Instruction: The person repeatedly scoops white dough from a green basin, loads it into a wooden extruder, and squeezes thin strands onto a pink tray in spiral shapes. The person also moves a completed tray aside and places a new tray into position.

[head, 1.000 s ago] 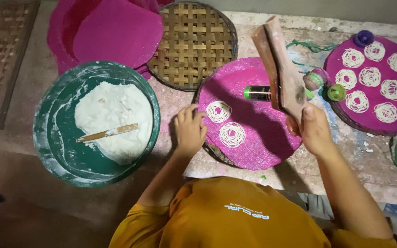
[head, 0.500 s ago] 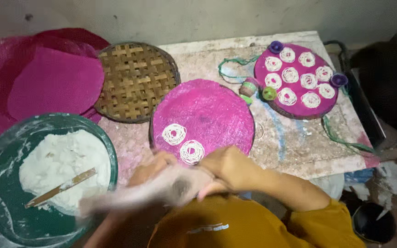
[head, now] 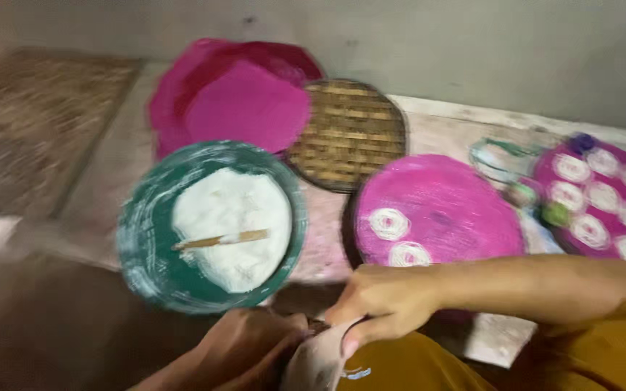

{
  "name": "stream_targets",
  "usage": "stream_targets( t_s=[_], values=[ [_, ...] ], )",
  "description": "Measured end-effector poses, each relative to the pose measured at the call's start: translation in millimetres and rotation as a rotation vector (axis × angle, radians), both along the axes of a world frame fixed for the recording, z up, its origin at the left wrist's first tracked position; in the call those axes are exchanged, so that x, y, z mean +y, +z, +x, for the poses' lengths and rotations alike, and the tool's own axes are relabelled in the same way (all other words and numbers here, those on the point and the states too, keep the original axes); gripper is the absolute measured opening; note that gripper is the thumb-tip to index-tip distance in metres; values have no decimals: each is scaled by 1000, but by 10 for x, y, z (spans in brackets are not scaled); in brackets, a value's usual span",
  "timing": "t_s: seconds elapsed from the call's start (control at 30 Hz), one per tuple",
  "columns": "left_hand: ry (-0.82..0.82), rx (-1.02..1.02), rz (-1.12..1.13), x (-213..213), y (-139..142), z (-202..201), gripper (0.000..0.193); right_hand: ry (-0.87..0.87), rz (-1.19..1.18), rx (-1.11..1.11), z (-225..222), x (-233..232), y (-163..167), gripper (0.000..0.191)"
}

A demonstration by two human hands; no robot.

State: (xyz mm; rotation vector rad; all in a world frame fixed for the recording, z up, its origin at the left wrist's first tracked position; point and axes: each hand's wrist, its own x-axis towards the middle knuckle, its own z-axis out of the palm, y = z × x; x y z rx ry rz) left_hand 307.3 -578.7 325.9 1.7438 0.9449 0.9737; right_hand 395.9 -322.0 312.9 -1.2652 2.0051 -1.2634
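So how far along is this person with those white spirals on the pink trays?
The far pink tray looks full of white spirals. The near pink tray has only two spirals, so most is bare. Both hands, left hand and right hand, grip a cloth-like bag; white dough remains in the green basin.

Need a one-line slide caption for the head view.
Both hands, left hand and right hand, grip a pale dough-smeared tool beside a green basin of white dough and pink round tray.
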Motion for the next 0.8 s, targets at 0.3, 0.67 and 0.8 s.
stream_targets(
  t_s=[0.3,0.67,0.8],
  values=[
    [287,-364,52,-1657,-278,-1058,54,-180,157,375,-1293,-267,-366,42],
    [967,-1219,-156,-1546,-2193,-1342,37,-463,304,1512,-2711,-1168,-255,44],
    [1630,-553,-116,-1580,-2264,-1510,24,-744,-58,472,-2475,-1531,-426,51]
  ],
)
